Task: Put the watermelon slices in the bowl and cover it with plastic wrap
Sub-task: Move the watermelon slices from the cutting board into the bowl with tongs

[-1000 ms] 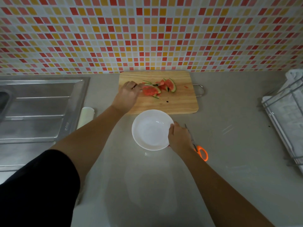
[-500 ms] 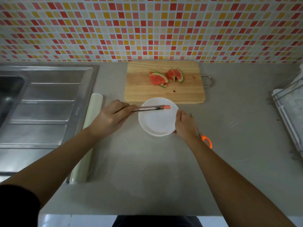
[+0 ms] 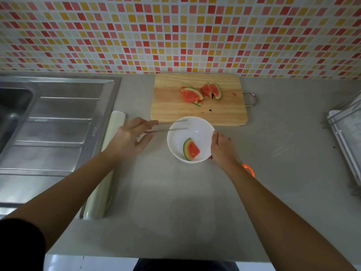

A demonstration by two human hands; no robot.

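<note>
**One slice in the bowl, the rest on the board**

Looking down from the head camera, the left hand grips thin metal tongs. The two arms of the tongs are spread apart and hold nothing. Their tips hang over the far left part of the white bowl.

One watermelon slice lies inside the bowl, near the front, with its green rind to the left. The right hand holds the bowl by its right edge, thumb on the rim.

The other watermelon slices lie in a small heap on the wooden cutting board, which sits just behind the bowl. A roll of plastic wrap lies on the counter beside the sink, partly hidden by the left arm. An orange scissors handle peeks out by the right wrist.
</note>
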